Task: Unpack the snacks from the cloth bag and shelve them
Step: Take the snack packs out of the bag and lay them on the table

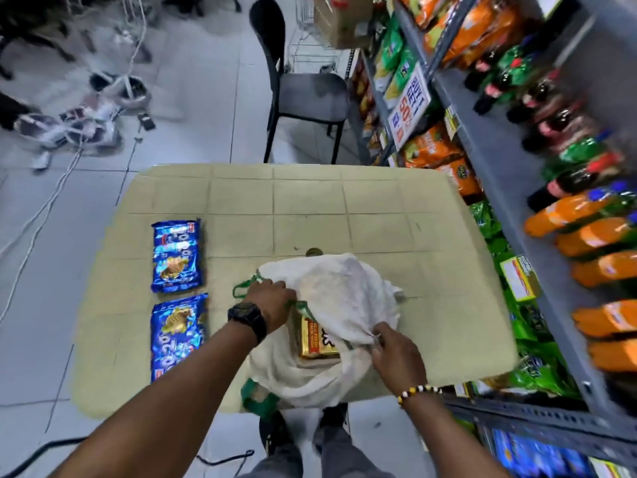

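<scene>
While both grips (pixel 272 300) (pixel 396 353) spread the cloth bag (pixel 344 291), a gold packet (pixel 315 341) lies between.

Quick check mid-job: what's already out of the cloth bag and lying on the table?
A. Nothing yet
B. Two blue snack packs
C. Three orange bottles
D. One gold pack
B: two blue packs lie flat on the table left of the bag, while a gold pack sits inside the bag's mouth, which the left hand and right hand hold open.
</scene>
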`<state>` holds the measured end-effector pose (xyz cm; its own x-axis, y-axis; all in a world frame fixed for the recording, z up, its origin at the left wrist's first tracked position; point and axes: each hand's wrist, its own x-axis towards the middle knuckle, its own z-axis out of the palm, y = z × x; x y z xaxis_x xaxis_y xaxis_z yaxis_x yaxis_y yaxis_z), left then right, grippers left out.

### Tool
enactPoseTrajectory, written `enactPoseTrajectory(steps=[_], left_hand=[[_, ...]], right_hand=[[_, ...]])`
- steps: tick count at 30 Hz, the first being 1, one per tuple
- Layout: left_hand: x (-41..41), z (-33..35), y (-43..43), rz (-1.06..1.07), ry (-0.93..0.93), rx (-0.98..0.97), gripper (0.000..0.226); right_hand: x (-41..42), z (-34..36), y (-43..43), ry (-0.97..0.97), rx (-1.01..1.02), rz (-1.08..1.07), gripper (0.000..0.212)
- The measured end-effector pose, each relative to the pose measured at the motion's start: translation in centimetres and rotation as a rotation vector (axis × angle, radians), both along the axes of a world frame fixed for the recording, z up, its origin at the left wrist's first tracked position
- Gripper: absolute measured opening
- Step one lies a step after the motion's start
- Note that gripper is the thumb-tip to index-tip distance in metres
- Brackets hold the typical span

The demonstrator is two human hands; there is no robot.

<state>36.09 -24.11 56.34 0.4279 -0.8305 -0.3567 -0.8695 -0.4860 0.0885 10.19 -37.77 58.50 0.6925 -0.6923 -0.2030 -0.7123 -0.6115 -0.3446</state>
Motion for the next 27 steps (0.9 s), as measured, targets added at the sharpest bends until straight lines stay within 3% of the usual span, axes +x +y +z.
enactPoseTrajectory(steps=[6, 11, 13, 14, 16, 17, 19, 23, 27], left_hand=[[2.0, 6.6, -3.6, -0.010, 0.391, -0.092, 0.019], [1.1, 11.3, -11.5, 0.426, 1.003, -0.446, 0.008], [0.0, 11.8, -14.3, 0.480, 1.145, -0.528, 0.025], [-0.6, 11.8, -15.6, 0.456, 1.157, -0.536, 0.045], [-1.8, 11.2, -16.7, 0.364, 1.015, -0.482, 0.082], [-2.3, 10.8, -16.6, 0.316, 0.918, -0.449, 0.088], [-2.9, 9.4, -15.8, 0.268, 0.763, -0.399, 0.087], [-3.7, 5.8, -11.4, 0.370, 0.590, -0.320, 0.065], [-3.6, 2.6, -7.5, 0.454, 0.442, -0.116, 0.076]], right_hand=[[-1.2, 5.0, -8.2, -0.244, 0.375, 0.070, 0.009], [0.0, 6.0, -15.6, -0.621, 0.669, -0.390, 0.009], [0.6, 4.5, -17.0, -0.707, 0.803, -0.642, 0.008], [0.7, 3.5, -17.6, -0.673, 0.831, -0.764, 0.010], [0.6, 1.6, -18.1, -0.416, 0.707, -0.852, 0.024], [0.5, 0.9, -17.7, -0.299, 0.605, -0.838, 0.033], [0.4, 0.8, -15.8, -0.261, 0.442, -0.747, 0.041], [-0.2, 1.3, -10.7, -0.355, 0.392, -0.259, 0.046], [-0.4, 0.0, -8.1, -0.076, 0.308, 0.350, 0.068]])
